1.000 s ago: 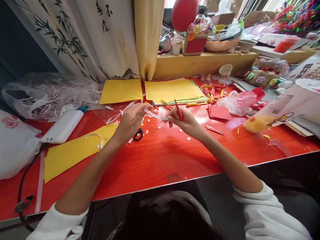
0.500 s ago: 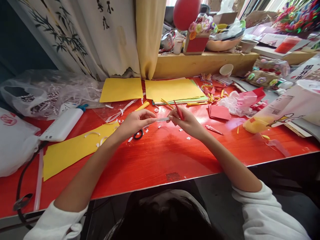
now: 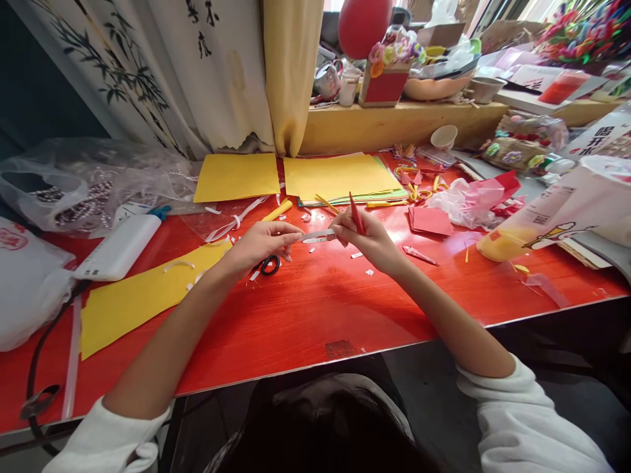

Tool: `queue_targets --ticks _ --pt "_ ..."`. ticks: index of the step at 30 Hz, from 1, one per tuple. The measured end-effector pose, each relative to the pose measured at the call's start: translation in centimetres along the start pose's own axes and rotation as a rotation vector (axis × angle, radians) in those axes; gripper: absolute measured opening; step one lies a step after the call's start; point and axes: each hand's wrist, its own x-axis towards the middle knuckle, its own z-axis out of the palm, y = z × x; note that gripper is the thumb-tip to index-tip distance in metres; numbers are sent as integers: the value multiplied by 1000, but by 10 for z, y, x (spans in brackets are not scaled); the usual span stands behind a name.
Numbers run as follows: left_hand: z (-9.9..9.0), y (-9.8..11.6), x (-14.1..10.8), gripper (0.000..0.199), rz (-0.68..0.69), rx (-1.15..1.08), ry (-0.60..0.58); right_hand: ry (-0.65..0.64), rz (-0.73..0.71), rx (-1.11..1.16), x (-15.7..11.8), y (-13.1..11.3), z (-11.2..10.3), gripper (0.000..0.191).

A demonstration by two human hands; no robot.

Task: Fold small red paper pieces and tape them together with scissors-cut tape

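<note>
Over the middle of the red table (image 3: 296, 315), a thin white strip (image 3: 318, 236) stretches between my two hands. My left hand (image 3: 261, 248) pinches its left end with thumb and fingertips. At the strip's right end are the closed fingers of my right hand (image 3: 365, 240), which also hold a slim red pointed object (image 3: 355, 213) upright, its tip up. Black scissor-like handles (image 3: 270, 265) lie just below my left hand, partly hidden by it. Small white scraps (image 3: 369, 272) are scattered around.
Yellow sheets (image 3: 236, 177) lie at the back, with a long yellow piece (image 3: 133, 302) at left. A white power bank (image 3: 118, 249) sits near plastic bags. Red paper squares (image 3: 430, 221) and a tilted cup of yellow drink (image 3: 537, 210) are at right.
The white strip now shows its broader face and looks looped or doubled between my hands. The red object stands more upright. The whole view has shifted slightly.
</note>
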Motion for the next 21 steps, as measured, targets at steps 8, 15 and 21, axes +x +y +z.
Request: queue_targets --ticks 8,15,21 --pt "0 -8 3 41 24 -164 -11 123 2 224 1 -6 -6 37" --pt "2 -4 2 45 76 -158 -25 48 77 123 3 -1 -2 37" --pt "2 -11 5 26 68 -102 -9 -16 239 103 3 2 5 34"
